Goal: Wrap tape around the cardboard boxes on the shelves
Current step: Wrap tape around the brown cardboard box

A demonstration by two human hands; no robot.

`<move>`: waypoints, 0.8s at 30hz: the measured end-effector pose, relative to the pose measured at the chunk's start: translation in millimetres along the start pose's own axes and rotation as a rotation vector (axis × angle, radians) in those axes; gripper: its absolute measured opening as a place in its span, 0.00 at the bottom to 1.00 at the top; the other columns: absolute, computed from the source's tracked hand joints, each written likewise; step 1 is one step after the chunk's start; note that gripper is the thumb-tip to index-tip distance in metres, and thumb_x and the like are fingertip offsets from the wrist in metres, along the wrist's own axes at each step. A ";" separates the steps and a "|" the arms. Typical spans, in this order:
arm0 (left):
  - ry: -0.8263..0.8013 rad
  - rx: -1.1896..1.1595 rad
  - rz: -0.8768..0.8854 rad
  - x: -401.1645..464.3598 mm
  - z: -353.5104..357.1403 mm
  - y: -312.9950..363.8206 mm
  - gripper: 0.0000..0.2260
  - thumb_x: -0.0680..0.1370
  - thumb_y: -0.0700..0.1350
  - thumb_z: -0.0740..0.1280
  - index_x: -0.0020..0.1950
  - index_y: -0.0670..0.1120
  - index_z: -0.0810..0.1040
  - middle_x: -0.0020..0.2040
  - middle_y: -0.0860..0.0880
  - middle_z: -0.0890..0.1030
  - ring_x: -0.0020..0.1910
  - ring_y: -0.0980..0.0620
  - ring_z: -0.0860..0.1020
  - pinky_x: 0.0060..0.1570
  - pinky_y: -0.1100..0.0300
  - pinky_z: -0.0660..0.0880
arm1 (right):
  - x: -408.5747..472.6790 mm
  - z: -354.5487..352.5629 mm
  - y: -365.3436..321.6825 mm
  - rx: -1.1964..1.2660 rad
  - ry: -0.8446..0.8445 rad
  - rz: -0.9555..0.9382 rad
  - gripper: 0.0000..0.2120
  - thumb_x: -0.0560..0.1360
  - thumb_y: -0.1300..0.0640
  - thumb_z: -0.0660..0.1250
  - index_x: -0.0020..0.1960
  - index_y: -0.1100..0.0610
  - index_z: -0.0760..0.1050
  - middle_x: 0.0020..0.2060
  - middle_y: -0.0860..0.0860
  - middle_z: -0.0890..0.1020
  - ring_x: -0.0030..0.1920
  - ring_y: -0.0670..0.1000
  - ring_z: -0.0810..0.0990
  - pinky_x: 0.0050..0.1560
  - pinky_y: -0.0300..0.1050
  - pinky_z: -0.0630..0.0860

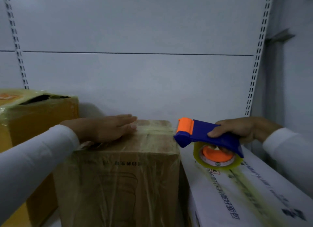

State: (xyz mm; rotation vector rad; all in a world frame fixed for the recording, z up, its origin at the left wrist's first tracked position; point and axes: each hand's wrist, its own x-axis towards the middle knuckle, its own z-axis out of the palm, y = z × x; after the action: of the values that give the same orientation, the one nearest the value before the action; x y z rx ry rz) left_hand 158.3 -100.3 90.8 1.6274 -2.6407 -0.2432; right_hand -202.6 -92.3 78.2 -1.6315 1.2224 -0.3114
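Note:
A brown cardboard box (pixel 122 176) stands in the middle of the shelf, its top and front covered in clear tape. My left hand (pixel 108 128) lies flat on the box's top, fingers straight and pointing right. My right hand (pixel 240 130) grips the handle of a blue and orange tape dispenser (pixel 203 135) loaded with a roll of clear tape (pixel 216 159). The dispenser's orange front end sits at the box's top right edge, and a strip of tape runs across the top towards my left hand.
A yellow taped box (pixel 33 118) with a torn top stands at the left. A white printed box (pixel 245 192) lies at the right, under the dispenser. Behind is a white back panel with slotted uprights (pixel 254 74).

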 end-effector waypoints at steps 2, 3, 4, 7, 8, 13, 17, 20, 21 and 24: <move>0.018 -0.041 0.067 20.2 6.7 35.4 0.31 0.77 0.67 0.45 0.78 0.55 0.52 0.78 0.56 0.52 0.76 0.57 0.52 0.73 0.59 0.45 | 3.1 0.9 4.6 0.018 -0.005 -0.012 0.33 0.49 0.40 0.84 0.44 0.60 0.79 0.33 0.54 0.83 0.30 0.48 0.81 0.30 0.39 0.78; 0.012 -0.049 0.085 30.3 10.4 51.5 0.26 0.81 0.62 0.46 0.78 0.55 0.53 0.78 0.56 0.54 0.76 0.56 0.54 0.74 0.57 0.46 | 3.9 1.2 6.9 0.032 -0.014 -0.019 0.32 0.51 0.40 0.83 0.44 0.60 0.80 0.34 0.54 0.83 0.30 0.48 0.81 0.30 0.39 0.78; -0.001 -0.051 0.100 39.1 14.9 62.0 0.24 0.82 0.59 0.47 0.77 0.55 0.54 0.78 0.56 0.55 0.76 0.55 0.55 0.74 0.56 0.48 | 4.1 1.9 9.9 0.039 -0.023 -0.024 0.31 0.52 0.40 0.83 0.44 0.60 0.80 0.34 0.55 0.83 0.31 0.49 0.81 0.31 0.40 0.79; -0.028 -0.057 0.135 51.7 23.9 65.0 0.22 0.83 0.57 0.46 0.77 0.56 0.55 0.77 0.57 0.56 0.76 0.56 0.55 0.73 0.57 0.46 | 0.8 1.4 16.9 0.039 -0.023 -0.014 0.33 0.53 0.40 0.83 0.47 0.61 0.79 0.36 0.58 0.82 0.32 0.51 0.81 0.32 0.42 0.80; -0.022 -0.068 0.149 52.3 25.8 61.3 0.22 0.83 0.57 0.47 0.78 0.56 0.55 0.77 0.57 0.55 0.76 0.57 0.54 0.72 0.59 0.45 | -1.7 0.1 16.4 0.018 -0.019 -0.006 0.34 0.53 0.39 0.82 0.48 0.62 0.79 0.37 0.58 0.82 0.33 0.51 0.81 0.33 0.42 0.79; -0.008 -0.058 0.195 52.1 27.2 57.2 0.22 0.83 0.56 0.46 0.77 0.56 0.54 0.77 0.59 0.55 0.75 0.59 0.53 0.72 0.62 0.44 | -32.9 -17.3 7.8 -0.141 0.018 0.055 0.34 0.54 0.37 0.81 0.49 0.60 0.81 0.43 0.57 0.84 0.37 0.51 0.82 0.35 0.40 0.79; 0.003 -0.075 0.224 52.5 27.9 59.3 0.22 0.83 0.55 0.47 0.77 0.54 0.56 0.77 0.57 0.56 0.75 0.58 0.54 0.75 0.59 0.46 | -49.2 -15.7 11.4 -0.174 0.038 0.121 0.30 0.59 0.39 0.79 0.52 0.59 0.82 0.48 0.60 0.84 0.42 0.53 0.83 0.40 0.43 0.80; 0.043 -0.047 0.232 50.1 26.8 63.0 0.20 0.83 0.53 0.49 0.74 0.53 0.64 0.74 0.54 0.65 0.72 0.54 0.63 0.72 0.59 0.53 | -34.5 4.6 3.4 -0.263 0.115 0.172 0.27 0.64 0.40 0.75 0.53 0.59 0.81 0.49 0.57 0.85 0.44 0.53 0.84 0.43 0.43 0.80; 0.053 -0.037 0.234 48.7 26.2 63.5 0.19 0.83 0.53 0.50 0.72 0.52 0.66 0.73 0.53 0.67 0.71 0.53 0.65 0.71 0.58 0.56 | -28.8 11.5 -1.6 -0.287 0.149 0.185 0.25 0.65 0.41 0.75 0.53 0.58 0.81 0.49 0.56 0.86 0.44 0.53 0.84 0.44 0.43 0.79; 0.061 -0.035 0.249 47.0 25.1 61.0 0.18 0.83 0.54 0.50 0.72 0.55 0.67 0.72 0.54 0.69 0.69 0.53 0.67 0.71 0.57 0.57 | -16.9 24.2 -17.6 -0.381 0.261 0.210 0.21 0.69 0.44 0.75 0.52 0.60 0.81 0.46 0.56 0.86 0.42 0.53 0.84 0.44 0.45 0.78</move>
State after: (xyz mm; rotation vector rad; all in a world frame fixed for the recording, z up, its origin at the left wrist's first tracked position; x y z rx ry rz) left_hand 80.4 -112.3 72.4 1.2584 -2.7392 -0.2254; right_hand -183.5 -65.5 88.0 -1.8014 1.7197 -0.1683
